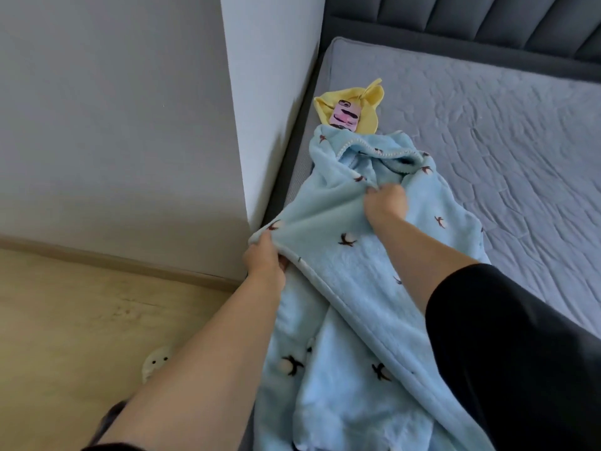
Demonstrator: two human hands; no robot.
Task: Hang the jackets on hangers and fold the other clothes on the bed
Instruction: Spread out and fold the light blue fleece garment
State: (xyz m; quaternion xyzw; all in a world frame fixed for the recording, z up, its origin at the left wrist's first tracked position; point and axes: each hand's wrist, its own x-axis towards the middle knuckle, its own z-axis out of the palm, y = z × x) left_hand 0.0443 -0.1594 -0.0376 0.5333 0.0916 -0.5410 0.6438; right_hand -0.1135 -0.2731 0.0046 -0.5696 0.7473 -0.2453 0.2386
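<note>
So, my left hand (265, 262) pinches an edge of the blue fleece garment (357, 265) and my right hand (385, 203) bunches its middle. It lies unfolded along the bed (487, 141). Folding looks barely begun, and I see no hangers.

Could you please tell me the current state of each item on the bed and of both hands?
Blue fleece garment: unfolded, lying on the bed.
Yellow cloth: bunched, beyond the garment.
Phone: lying on the yellow cloth.
Left hand: grips the garment's edge.
Right hand: pinches the garment.
</note>
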